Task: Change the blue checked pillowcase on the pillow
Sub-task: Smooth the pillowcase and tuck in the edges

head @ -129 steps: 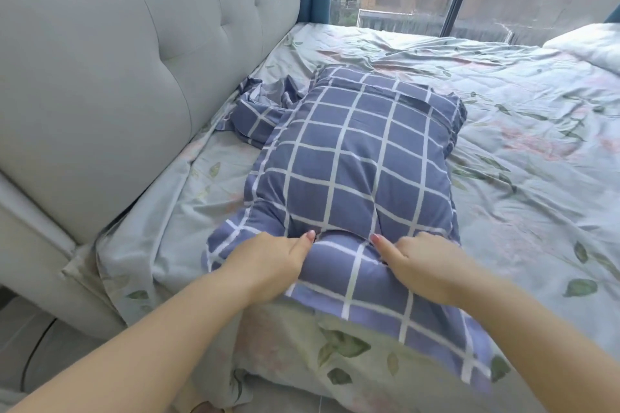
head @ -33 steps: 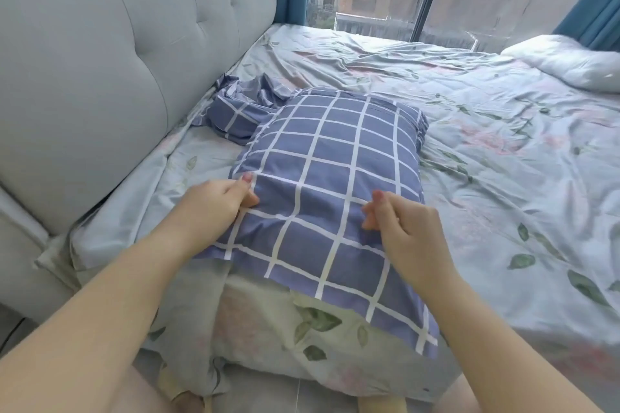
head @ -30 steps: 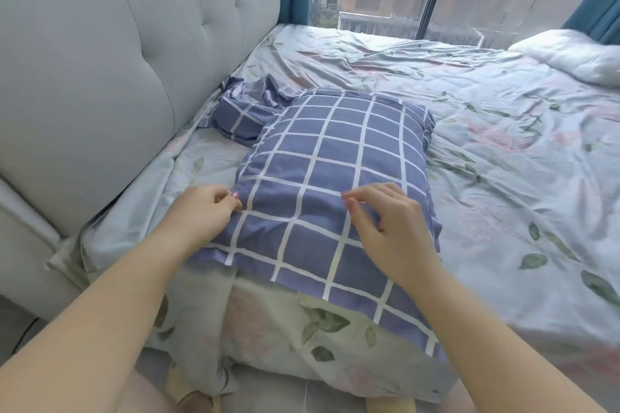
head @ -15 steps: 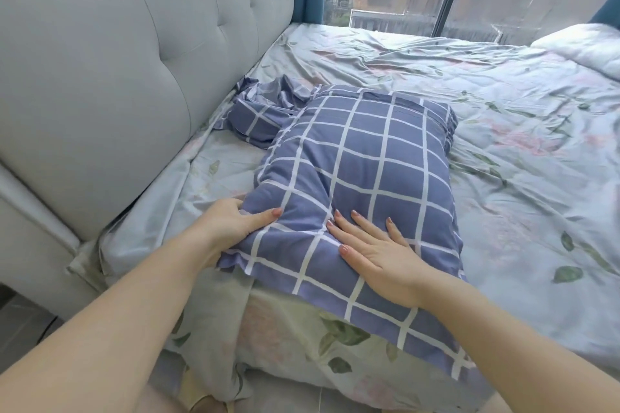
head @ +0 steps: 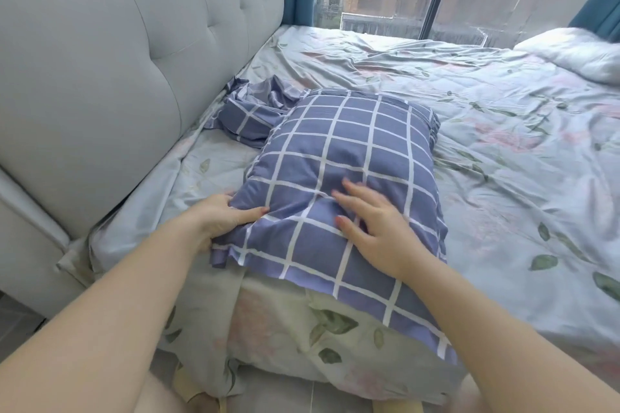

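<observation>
Two hands are working here. Your left hand (head: 223,216) pinches a fold of the blue checked pillowcase (head: 345,151) at its near left side, with the thumb on top and the other fingers tucked under the cloth. Your right hand (head: 375,235) lies flat on top, fingers (head: 355,201) spread and straight, pressing down.

The pillow is hidden inside that case. It lies on the bed (head: 503,184) close to the near edge, and the case's slack end drapes over that edge.

This looks like the seating and smoothing stage. Anchor with the flat right palm and draw the left pinch toward you and outward, so the crease between your hands runs out. Then square up the loose end.

Watch the near edge: too hard a pull and the whole thing slides off the mattress. On the left it's tight, with the headboard (head: 134,54) near and a crumpled checked cloth (head: 250,114) against the pillowcase's far left corner. Your room is to the right and far side, where the sheet is open, and the white bedding (head: 577,54) lies well apart.
</observation>
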Available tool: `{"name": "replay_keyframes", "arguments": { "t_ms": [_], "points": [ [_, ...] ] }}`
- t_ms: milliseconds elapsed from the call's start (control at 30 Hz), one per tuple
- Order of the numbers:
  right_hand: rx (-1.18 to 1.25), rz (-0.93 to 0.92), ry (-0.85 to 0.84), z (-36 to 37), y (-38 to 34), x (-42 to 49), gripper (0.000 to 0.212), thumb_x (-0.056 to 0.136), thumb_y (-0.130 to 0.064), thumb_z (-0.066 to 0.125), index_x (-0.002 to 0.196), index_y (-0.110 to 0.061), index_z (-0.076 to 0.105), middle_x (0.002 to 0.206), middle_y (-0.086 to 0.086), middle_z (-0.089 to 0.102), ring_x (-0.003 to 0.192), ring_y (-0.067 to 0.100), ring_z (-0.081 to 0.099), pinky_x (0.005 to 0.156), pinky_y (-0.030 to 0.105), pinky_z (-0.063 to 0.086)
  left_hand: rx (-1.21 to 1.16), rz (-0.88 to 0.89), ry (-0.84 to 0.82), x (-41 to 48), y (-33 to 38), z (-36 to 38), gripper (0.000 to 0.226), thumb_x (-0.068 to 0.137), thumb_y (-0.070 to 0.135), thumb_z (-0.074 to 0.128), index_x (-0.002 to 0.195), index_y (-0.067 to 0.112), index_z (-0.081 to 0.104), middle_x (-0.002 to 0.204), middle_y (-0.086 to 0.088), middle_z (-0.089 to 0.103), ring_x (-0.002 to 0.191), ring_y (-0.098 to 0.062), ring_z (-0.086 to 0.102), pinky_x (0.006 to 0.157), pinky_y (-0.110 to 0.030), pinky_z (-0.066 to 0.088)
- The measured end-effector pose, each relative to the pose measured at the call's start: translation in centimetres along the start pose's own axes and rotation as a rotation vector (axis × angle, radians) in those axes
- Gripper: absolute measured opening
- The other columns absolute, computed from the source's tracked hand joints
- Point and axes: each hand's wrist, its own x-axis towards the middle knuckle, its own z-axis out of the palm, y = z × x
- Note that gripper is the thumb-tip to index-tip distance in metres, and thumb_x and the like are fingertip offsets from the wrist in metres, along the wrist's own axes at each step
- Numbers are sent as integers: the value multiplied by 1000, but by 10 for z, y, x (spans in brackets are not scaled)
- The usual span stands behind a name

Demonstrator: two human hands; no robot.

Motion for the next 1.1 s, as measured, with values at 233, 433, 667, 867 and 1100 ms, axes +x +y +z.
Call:
{"name": "replay_keyframes", "arguments": {
  "t_ms": [233, 433, 667, 867, 1100],
  "points": [
    [-391, 324, 3, -11, 10, 5, 100, 62, -94, 11, 150, -51, -10, 162, -5, -22, 147, 39, -17, 116, 64, 1, 54, 149, 279, 18, 10, 12, 53, 75, 64, 71, 90, 14, 65, 86, -3, 72, 86, -22, 68, 68, -30, 50],
    [-403, 188, -110, 13, 25, 20, 90, 61, -96, 1, 141, -61, -23, 157, -13, -34, 143, 38, -33, 112, 70, -6, 216, 142, 369, 48, 6, 29, 79, 78, 75, 56, 133, 20, 43, 132, -4, 57, 120, -30, 54, 90, -35, 42],
    [-382, 250, -161, 33, 48, 41, 81, 71, -93, 11, 136, -64, -27, 149, -21, -44, 139, 30, -42, 112, 63, -20, 281, 260, 375, 66, -5, 36, 65, 82, 68, 58, 139, 39, 43, 131, -1, 61, 117, -32, 56, 94, -39, 46],
    [-429, 263, -117, 30, 37, 26, 78, 77, -87, 12, 140, -60, -25, 150, -20, -42, 139, 31, -42, 111, 66, -15, 381, 246, 391, 47, -2, 37, 63, 87, 69, 47, 139, 33, 43, 129, -4, 62, 113, -36, 56, 87, -39, 46],
    [-267, 281, -141, 6, 29, -3, 75, 74, -86, 3, 141, -62, -21, 151, -30, -35, 144, 20, -35, 117, 57, -12, 285, 245, 295, 11, 16, 29, 59, 84, 71, 52, 127, 30, 52, 116, 5, 66, 109, -26, 59, 91, -38, 47]
  ]
}}
